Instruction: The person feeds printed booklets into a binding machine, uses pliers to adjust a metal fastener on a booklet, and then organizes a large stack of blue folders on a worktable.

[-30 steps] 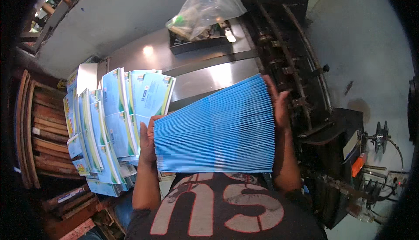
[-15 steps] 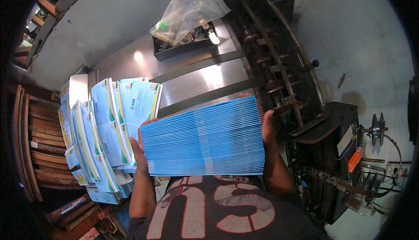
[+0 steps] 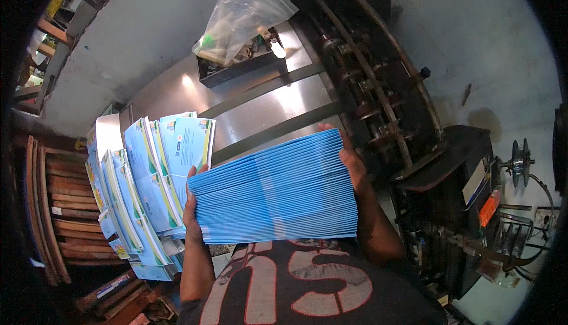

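A thick stack of light-blue folded booklets (image 3: 272, 189) is held between my two hands in front of my chest, its many edges facing me in fine parallel lines. My left hand (image 3: 192, 209) grips the left end, thumb on the near side and fingers mostly hidden behind. At the right end my right hand (image 3: 353, 165) clasps it the same way, fingertips showing over the far top corner. Just left of the stack, bundles of blue, green and white printed booklets (image 3: 145, 171) stand piled on the metal table, close to my left hand.
A metal table (image 3: 242, 112) with dark strips runs behind the stack. On it sits a black tray (image 3: 242, 70) of small tools, partly covered by a clear plastic bag (image 3: 248, 11). A dark machine with rollers (image 3: 367, 82) stands at right. Wooden slats (image 3: 77, 207) are at far left.
The view has shifted slightly. The held stack has tilted a little, its upper right end moving left, and my right hand's fingers show more around that corner. Both hands keep their grip.
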Action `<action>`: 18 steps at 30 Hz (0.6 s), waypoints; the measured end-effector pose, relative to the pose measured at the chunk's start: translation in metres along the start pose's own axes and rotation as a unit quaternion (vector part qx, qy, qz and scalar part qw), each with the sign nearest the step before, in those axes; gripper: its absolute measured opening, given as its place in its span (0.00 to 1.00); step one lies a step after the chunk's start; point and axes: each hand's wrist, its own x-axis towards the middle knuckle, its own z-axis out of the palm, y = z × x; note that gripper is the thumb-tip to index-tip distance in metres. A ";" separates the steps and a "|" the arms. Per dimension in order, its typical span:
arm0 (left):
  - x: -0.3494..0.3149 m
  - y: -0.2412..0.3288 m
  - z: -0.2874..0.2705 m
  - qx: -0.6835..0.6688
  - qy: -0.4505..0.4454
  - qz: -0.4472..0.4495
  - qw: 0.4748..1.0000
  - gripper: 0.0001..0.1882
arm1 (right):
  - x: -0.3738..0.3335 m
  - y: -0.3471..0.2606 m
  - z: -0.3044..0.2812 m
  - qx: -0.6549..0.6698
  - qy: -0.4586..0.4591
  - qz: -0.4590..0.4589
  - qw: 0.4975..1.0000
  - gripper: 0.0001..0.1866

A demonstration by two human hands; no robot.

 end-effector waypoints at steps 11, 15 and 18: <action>-0.018 -0.017 -0.034 -0.085 -0.001 0.000 0.996 0.46 | -0.047 0.035 -0.016 -0.058 -0.025 -0.042 0.997 0.50; -0.023 -0.027 -0.064 -0.151 -0.009 -0.044 0.988 0.47 | -0.051 0.003 0.012 -0.060 0.008 0.009 0.998 0.53; -0.033 -0.019 -0.095 -0.092 -0.041 -0.102 0.990 0.46 | -0.042 0.027 -0.013 -0.062 -0.046 0.045 0.996 0.59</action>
